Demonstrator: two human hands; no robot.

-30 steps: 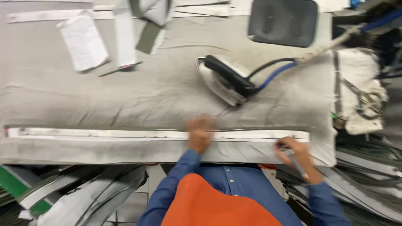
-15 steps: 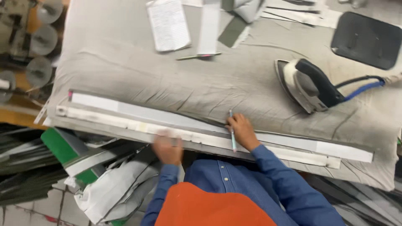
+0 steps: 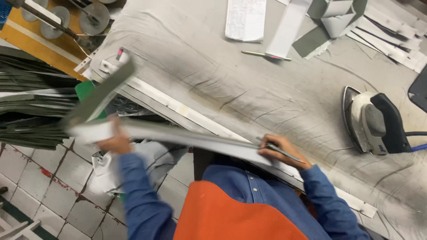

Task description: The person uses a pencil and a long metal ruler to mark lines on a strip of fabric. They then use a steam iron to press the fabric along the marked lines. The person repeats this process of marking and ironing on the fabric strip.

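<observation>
Holding a long grey fabric strip [image 3: 187, 138] across my body, I have my left hand [image 3: 114, 141] stretched out past the bench edge, fingers closed on the strip's pale end, where it folds back and rises as a blurred olive length. My right hand [image 3: 281, 151] is bent in near my chest, pressing the strip's other part down at the bench edge, its fingers closed around a thin pencil-like tool [image 3: 281, 150] that lies across the knuckles.

This strip is flat and narrow, light on one face and darker on the other. Beneath it a second white strip [image 3: 178, 106] lies straight along the near edge of the bench [image 3: 267, 89], which is padded with grey cloth, creased and smudged dark. An iron [image 3: 371, 122] (white body, black handle) rests on its side to my right, well apart from my hands. Farther off lie a sheet of paper [image 3: 246, 20], a pen [image 3: 266, 55] and cut grey and white pieces [image 3: 333, 22]. Left of the bench, dark strips [image 3: 26, 124] are stacked above a tiled floor [image 3: 49, 186].
</observation>
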